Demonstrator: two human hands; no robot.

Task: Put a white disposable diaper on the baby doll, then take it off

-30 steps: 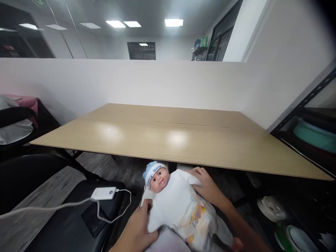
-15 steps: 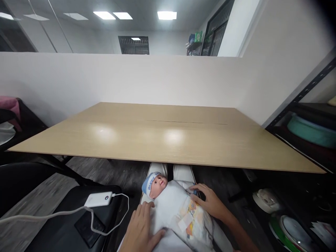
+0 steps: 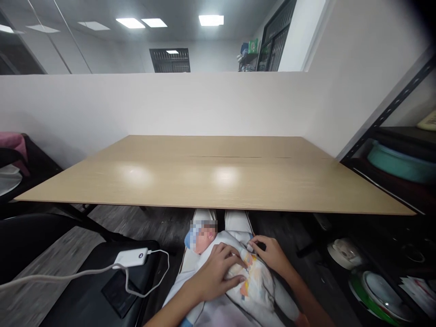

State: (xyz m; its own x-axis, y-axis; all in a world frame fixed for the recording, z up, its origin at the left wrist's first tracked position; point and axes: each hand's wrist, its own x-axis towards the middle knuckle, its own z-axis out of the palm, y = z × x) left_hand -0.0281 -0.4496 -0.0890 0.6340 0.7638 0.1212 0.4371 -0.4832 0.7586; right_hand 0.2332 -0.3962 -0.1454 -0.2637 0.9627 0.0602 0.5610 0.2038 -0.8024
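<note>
A baby doll (image 3: 221,238) lies on its back across my lap, its blue-capped head to the left. It has a white shirt and a diaper (image 3: 260,277) with a yellow and orange printed front. My left hand (image 3: 221,270) rests over the doll's middle, thumb and fingers apart at the left edge of the print. At the far side of the body, my right hand (image 3: 272,254) bends its thumb and forefinger together at the shirt's edge, by the waist. What lies under my left palm is hidden.
A wooden table (image 3: 190,181) extends ahead, its front edge above my knees. On the left, a black chair (image 3: 81,290) bears a white power bank (image 3: 131,257) with a cable and a dark phone (image 3: 119,293). Right-hand shelves hold a teal basin (image 3: 402,163) and dishes (image 3: 384,290).
My left hand has moved right, from beside the doll's shoulder onto its middle, by the diaper's front. My right hand stays near the same spot, its fingertips closer together. The view has shifted slightly.
</note>
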